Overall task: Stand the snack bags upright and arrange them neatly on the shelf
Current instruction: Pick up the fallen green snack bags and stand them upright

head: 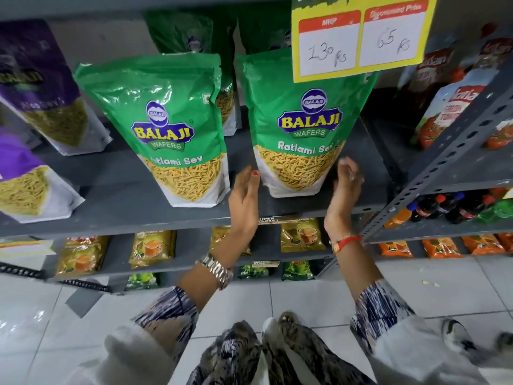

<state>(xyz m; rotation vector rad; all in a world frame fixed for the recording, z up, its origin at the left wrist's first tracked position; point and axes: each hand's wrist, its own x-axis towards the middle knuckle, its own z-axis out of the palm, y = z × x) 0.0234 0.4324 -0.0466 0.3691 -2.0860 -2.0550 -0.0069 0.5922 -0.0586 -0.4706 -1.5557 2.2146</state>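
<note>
- A person stood facing a grey metal shelf (133, 215) in a shop, with both bare hands raised towards it.
- Two green foil snack bags marked "Balaji Wafers Ratlami Sev" stood upright side by side on the shelf: the left green bag (169, 126) and the right green bag (301, 123), a small gap between them.
- The left hand (245, 201), its fingers open and spread, sat just beside the lower left edge of the right green bag, gripping nothing.
- The right hand (345, 190), fingers loosely curled and open, sat at that bag's lower right corner; contact could not be told.
- More green bags (180, 31) stood farther back.
- Purple-topped snack bags (41, 87) leaned at the far left.
- A yellow price card (361, 37) hung over the right green bag's top right corner.
- Tea packets (152, 247) filled the lower shelf.
</note>
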